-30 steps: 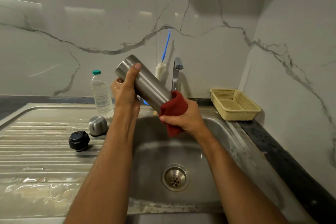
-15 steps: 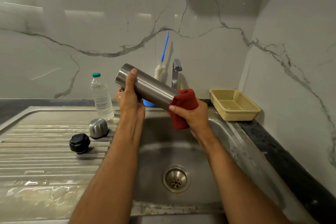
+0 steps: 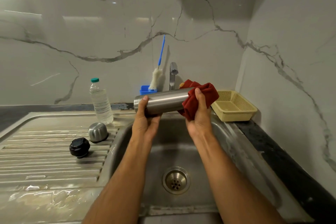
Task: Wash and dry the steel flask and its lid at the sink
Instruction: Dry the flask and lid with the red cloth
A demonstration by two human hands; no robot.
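While your left hand (image 3: 146,123) curls round the steel flask (image 3: 161,102) and your right hand (image 3: 199,114) grips the red cloth (image 3: 200,96) over its end, it lies level above the sink (image 3: 225,143); wet steel may slip and dent.

Dim warm light, perhaps overhead; bowed edges.

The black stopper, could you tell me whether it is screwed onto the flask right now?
No, the black stopper lies on the draining board, apart from the flask.
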